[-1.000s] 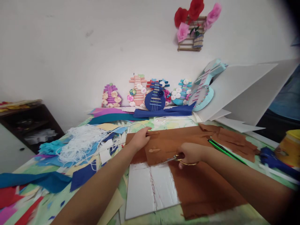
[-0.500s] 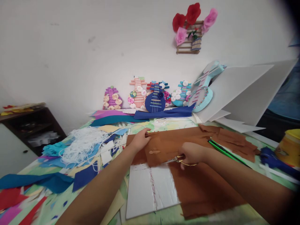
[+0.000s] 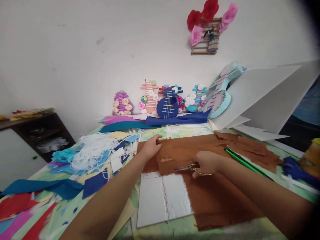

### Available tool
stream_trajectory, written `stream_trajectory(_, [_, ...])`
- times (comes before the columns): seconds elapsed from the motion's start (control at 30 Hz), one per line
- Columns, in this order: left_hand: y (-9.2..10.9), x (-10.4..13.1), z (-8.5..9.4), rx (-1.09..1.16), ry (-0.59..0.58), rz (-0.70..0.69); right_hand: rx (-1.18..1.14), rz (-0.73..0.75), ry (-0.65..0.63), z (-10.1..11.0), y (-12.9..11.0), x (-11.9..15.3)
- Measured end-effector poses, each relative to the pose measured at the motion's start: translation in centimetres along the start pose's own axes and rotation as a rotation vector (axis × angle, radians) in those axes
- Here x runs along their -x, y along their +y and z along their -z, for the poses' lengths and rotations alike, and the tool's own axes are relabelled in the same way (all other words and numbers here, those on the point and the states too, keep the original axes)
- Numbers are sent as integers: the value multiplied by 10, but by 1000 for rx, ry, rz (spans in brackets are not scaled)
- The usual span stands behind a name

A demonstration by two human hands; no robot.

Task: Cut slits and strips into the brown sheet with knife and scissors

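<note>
Brown crepe paper (image 3: pixel 195 143) lies spread over the table in front of me. My left hand (image 3: pixel 153 146) grips a folded flap of it near its left end, fingers closed on the edge. In my right hand (image 3: pixel 204 162) is a pair of gold-handled scissors (image 3: pixel 188 167), their blades pointing left along the flap's lower edge. Beneath the flap a white foam board (image 3: pixel 155 200) shows, with a reddish scribbled line and shiny streaks down its face. More brown paper extends from the board's right side.
Green cutters or pens (image 3: pixel 240 160) lie to the right, near a blue glue gun (image 3: pixel 296 170) and a yellow container (image 3: pixel 311 156). White yarn (image 3: pixel 95 151) and coloured scraps cover the left. Decorated paper lutes (image 3: pixel 167 106) and white boards (image 3: pixel 260 93) stand behind.
The view has shifted slightly, moving the scene a little right and up. Both hands keep nearly the same place on the paper, with the scissors still at the flap's lower edge.
</note>
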State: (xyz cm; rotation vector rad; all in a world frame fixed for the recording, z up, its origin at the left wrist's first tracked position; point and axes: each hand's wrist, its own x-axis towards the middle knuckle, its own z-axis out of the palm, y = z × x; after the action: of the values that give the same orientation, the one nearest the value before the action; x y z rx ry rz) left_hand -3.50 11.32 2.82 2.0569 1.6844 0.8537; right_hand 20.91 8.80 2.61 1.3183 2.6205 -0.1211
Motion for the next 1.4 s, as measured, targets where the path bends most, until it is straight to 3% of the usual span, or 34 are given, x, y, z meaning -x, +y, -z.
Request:
stream_trajectory(0.3, [-1,0,2,11,13,21,-138,26,-121,1,-5,0])
stream_trajectory(0.83, [-2,3,2,63,36,-11,-142,83,-168,10,-22,-16])
stream_trajectory(1.03, [-2,3,4,81,52,-17,-125,144,-117,7,-26,-25])
stream_trajectory(1.4, [-10,7,0,130,76,40,-65,125,-71,4,-31,-31])
